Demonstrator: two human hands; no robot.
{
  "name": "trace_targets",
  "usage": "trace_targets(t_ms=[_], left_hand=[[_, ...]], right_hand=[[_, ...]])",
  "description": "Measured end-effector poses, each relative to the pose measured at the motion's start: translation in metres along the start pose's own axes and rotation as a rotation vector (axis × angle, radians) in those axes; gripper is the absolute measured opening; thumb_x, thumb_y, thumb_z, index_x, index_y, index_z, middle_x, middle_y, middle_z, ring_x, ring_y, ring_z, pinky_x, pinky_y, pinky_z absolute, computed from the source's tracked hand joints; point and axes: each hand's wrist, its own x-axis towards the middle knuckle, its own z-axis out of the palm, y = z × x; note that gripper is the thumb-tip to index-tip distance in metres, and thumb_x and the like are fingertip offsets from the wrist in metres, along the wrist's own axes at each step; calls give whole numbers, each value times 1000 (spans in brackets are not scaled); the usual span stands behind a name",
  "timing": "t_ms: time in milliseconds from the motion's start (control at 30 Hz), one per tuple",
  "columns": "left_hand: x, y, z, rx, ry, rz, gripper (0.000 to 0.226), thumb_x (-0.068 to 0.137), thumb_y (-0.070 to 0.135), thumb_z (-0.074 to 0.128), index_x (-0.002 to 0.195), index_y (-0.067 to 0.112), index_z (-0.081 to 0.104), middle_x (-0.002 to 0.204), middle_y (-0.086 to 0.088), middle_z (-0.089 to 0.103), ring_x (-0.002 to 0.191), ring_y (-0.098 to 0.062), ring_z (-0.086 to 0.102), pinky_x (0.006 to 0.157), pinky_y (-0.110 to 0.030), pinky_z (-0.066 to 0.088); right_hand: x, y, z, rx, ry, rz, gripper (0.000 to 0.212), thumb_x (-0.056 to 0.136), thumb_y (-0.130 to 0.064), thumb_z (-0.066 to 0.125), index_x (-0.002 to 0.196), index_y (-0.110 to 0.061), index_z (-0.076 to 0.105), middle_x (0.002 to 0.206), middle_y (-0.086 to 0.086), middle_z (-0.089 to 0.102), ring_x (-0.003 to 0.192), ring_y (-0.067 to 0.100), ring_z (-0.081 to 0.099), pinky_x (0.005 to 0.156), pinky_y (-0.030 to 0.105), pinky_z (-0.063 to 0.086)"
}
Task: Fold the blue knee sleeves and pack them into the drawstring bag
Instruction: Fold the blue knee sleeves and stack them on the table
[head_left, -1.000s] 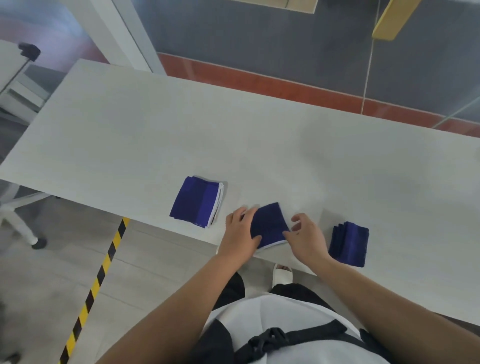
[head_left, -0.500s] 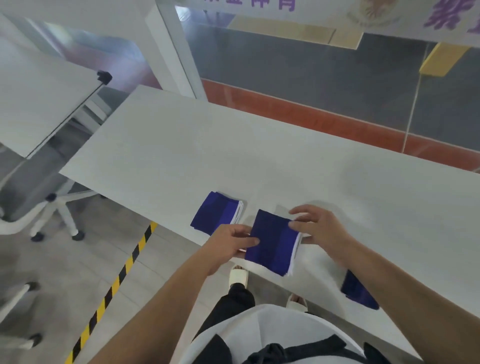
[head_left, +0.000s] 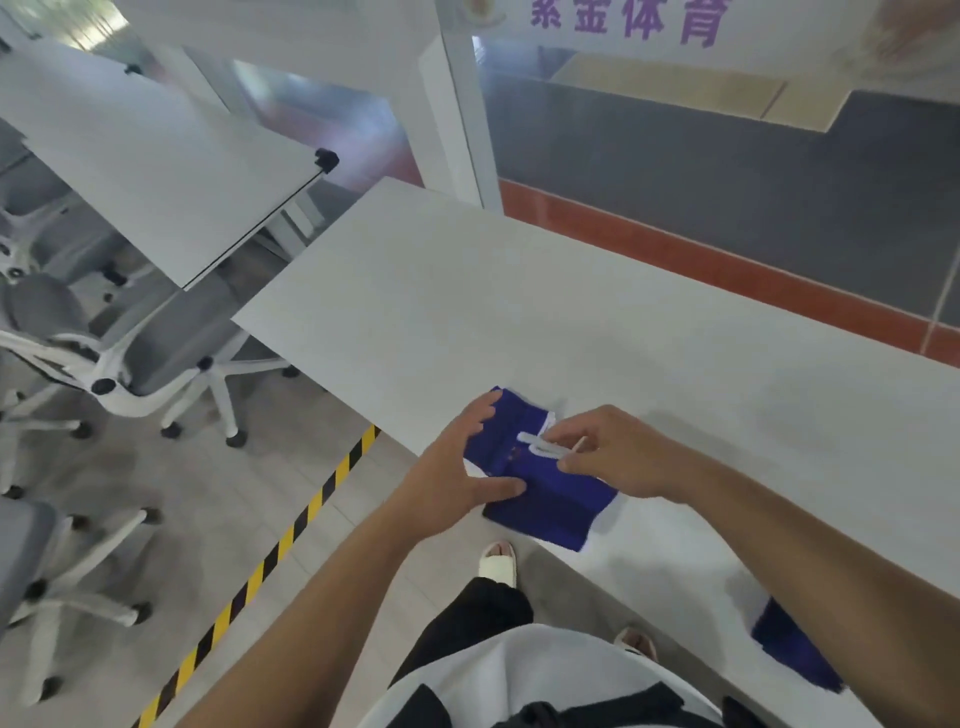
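Folded sleeve (head_left: 550, 501) now shifted left, overlapping the second sleeve (head_left: 511, 415) at table (head_left: 519, 312) edge. Your left hand (head_left: 457, 467) presses flat on both; your right hand (head_left: 615, 452) pinches its white hem.

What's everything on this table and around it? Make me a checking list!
Surface: white table, plain and pale.
Job's things: folded blue sleeves under both hands; separate blue sleeve partly hidden by the right forearm; drawstring bag not seen.
Clutter: nothing seen.
Grippers: left hand rests spread on the blue sleeves; right hand pinches their white edge.
Cables: nothing seen.
Surroundings: office chairs, second table, black-and-yellow floor tape, glass wall.
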Motion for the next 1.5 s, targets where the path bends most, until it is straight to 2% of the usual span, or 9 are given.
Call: trace_targets(t_ms=[167, 333, 467, 667, 800, 933, 1067, 1233, 1500], left_hand=[[37, 18, -20, -70, -140, 24, 56, 82, 6, 75, 127, 34, 58, 93, 4, 71, 92, -23, 70, 83, -42, 61], [56, -4, -35, -384, -203, -102, 41, 88, -2, 68, 125, 15, 64, 109, -9, 72, 92, -24, 73, 85, -46, 60], [70, -33, -42, -574, -346, -220, 45, 87, -3, 69, 125, 17, 60, 116, -14, 70, 105, -29, 71, 84, -37, 59], [92, -56, -51, -328, -317, -227, 18, 95, 22, 65, 106, 9, 71, 101, -8, 77, 93, -24, 74, 83, -36, 60], [114, -66, -59, -190, -249, -154, 11, 95, 19, 65, 103, 14, 70, 93, -5, 76, 85, -22, 72, 74, -35, 62], [138, -74, -60, -58, -237, -85, 40, 91, 17, 70, 128, 24, 59, 98, 1, 68, 91, -20, 68, 79, -43, 61], [147, -84, -55, 171, -230, 90, 49, 95, 17, 62, 138, 30, 44, 90, 6, 66, 82, -9, 64, 68, -19, 50], [147, -90, -49, 269, -223, 196, 50, 96, 16, 59, 141, 26, 42, 90, 7, 63, 76, -4, 60, 60, -11, 42], [150, -89, -38, 596, -58, 723, 47, 99, 20, 41, 144, 10, 45, 152, -9, 45, 142, -28, 37, 116, -45, 34]], right_hand=[[25, -23, -5, 73, 224, -29, 34, 79, -28, 83, 109, -30, 68, 94, -5, 74, 84, 15, 71, 75, 33, 60], [22, 14, 21, 811, 370, 351, 63, 71, -35, 89, 125, -24, 60, 114, 6, 73, 107, 26, 69, 93, 49, 56], [21, 16, 67, 1158, 373, 337, 29, 90, -9, 69, 119, -13, 67, 114, 11, 75, 102, 33, 73, 88, 49, 58], [46, 7, 95, 970, 640, 459, 28, 90, 6, 63, 113, -7, 71, 97, 9, 78, 81, 26, 76, 63, 35, 60], [72, -1, 102, 938, 824, 518, 35, 89, 9, 61, 114, -15, 60, 101, 13, 71, 87, 31, 72, 70, 45, 62], [97, 0, 109, 613, 961, 624, 20, 86, -1, 60, 92, -19, 53, 95, 7, 66, 83, 28, 65, 67, 41, 56], [113, 0, 121, 370, 985, 643, 19, 85, -1, 55, 81, -20, 58, 89, -3, 65, 80, 24, 62, 63, 34, 51], [120, 3, 138, 207, 1012, 640, 15, 88, -4, 59, 90, -19, 57, 104, 0, 58, 85, 21, 58, 70, 30, 52], [118, 12, 145, -530, 857, 446, 50, 99, -23, 41, 148, -15, 42, 162, 4, 30, 152, 25, 19, 119, 51, 16]])
